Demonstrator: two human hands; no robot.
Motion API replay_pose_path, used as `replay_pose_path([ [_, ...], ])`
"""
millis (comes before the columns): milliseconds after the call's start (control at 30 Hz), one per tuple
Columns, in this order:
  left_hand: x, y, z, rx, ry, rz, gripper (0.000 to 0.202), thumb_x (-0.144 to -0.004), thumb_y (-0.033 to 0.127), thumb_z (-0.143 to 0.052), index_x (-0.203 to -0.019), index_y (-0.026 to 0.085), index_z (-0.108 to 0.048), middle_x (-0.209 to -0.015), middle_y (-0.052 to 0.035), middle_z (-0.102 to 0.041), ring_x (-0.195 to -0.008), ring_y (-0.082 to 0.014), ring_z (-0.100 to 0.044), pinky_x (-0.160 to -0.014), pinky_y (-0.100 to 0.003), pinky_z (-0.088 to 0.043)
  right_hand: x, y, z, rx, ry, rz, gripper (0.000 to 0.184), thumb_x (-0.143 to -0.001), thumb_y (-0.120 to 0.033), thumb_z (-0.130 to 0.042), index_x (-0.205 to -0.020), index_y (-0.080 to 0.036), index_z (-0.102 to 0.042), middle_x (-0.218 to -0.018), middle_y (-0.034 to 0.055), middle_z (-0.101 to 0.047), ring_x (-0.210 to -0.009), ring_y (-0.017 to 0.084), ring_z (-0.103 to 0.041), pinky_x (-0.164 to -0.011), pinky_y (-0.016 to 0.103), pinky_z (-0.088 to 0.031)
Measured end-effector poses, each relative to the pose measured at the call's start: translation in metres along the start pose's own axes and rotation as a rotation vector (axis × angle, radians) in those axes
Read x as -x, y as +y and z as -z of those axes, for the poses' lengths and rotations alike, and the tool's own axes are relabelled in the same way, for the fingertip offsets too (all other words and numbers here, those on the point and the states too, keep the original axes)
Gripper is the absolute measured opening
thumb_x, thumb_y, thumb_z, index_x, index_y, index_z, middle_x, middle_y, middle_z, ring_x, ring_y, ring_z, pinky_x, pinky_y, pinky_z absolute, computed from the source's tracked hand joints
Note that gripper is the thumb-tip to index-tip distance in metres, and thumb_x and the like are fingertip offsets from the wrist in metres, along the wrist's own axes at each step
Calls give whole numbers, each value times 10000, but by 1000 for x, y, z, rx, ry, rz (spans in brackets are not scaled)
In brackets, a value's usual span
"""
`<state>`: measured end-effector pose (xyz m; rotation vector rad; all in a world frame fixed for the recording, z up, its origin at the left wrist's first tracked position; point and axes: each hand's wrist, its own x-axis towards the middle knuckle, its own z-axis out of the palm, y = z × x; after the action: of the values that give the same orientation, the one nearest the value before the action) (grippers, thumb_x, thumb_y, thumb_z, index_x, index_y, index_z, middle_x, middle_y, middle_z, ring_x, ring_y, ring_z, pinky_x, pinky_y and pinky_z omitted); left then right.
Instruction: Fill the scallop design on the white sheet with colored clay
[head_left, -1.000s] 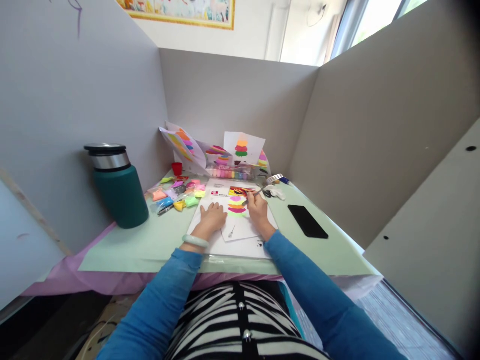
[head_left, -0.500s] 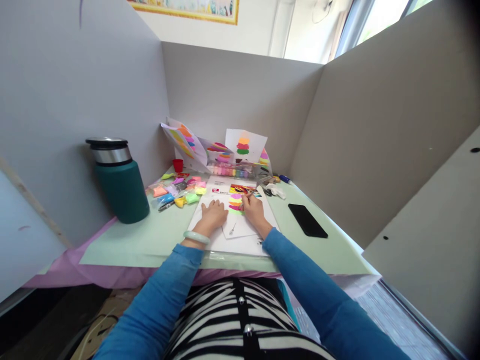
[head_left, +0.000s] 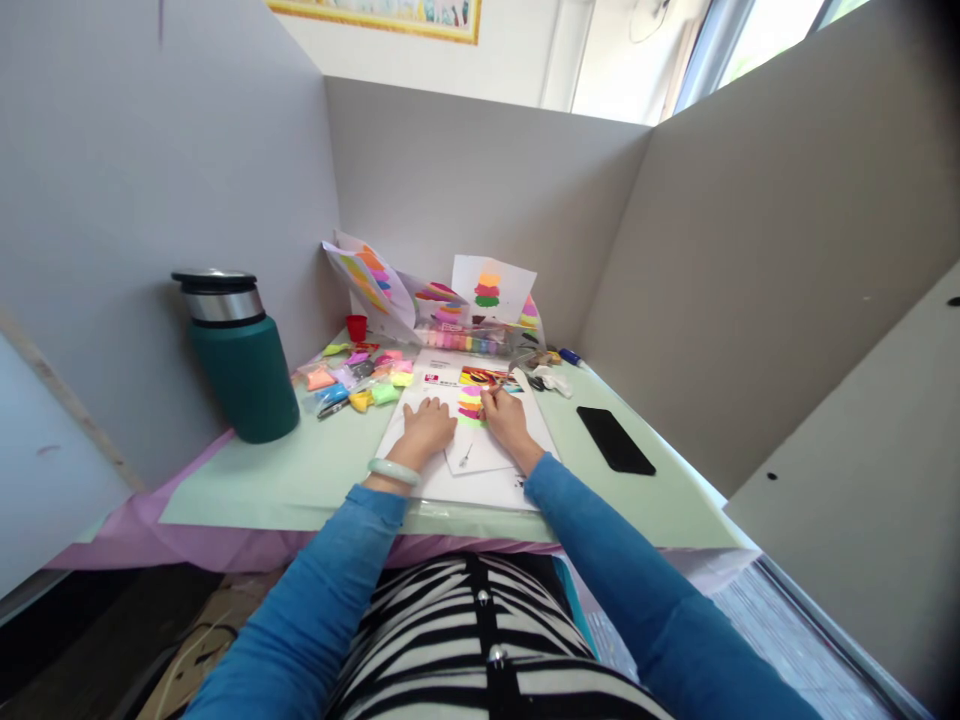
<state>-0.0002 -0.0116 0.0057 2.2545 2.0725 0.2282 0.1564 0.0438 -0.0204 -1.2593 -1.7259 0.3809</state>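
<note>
My left hand lies flat with its fingers spread on white paper, at the left edge of a smaller white sheet. That sheet carries stacked bands of bright colour in pink, yellow, orange and green, with a small dark drawn mark below them. At the right side of the bands, my right hand is closed around a slim stick-like tool, its upper end showing above the fingers. The tool's lower end is hidden by the hand, so its exact kind cannot be told. Under the small sheet is a larger white pad.
Several bags of coloured clay lie left of the pad, near a pen and a red cup. A green bottle stands far left; a black phone lies right. Painted sheets lean at the back, inside grey partitions.
The right hand has shifted very slightly on the coloured bands, still holding the slim tool. The left hand stays flat in the same place. The camera view has tilted a little.
</note>
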Motion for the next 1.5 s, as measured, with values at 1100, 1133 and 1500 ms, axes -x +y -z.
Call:
replay_pose_path([
  [1100, 2, 5, 3, -12, -38, 34, 428, -941, 332, -294, -1277, 163, -498, -1447, -174, -404, -1376, -309, -283, -1077, -633, -175, 7, -12, 7, 204, -71, -20, 309, -938, -314, -429, -694, -208, -587, -630, 34, -682, -716, 180, -656, -673, 238, -399],
  [1133, 2, 5, 3, -13, -35, 33, 425, -940, 331, -295, -1273, 165, -501, -1441, -173, -412, -1371, -306, -290, -1077, -631, -177, 7, -12, 7, 210, -69, -22, 307, -937, -315, -432, -695, -208, -588, -635, 36, -683, -720, 181, -657, -668, 238, -397],
  [1500, 1, 5, 3, -15, -37, 39, 426, -940, 345, -298, -1274, 176, -501, -1452, -165, -403, -1373, -297, -293, -1085, -615, -184, 10, -19, 10, 172, -92, -35, 305, -938, -301, -422, -714, -197, -601, -591, 25, -667, -674, 163, -645, -674, 228, -395],
])
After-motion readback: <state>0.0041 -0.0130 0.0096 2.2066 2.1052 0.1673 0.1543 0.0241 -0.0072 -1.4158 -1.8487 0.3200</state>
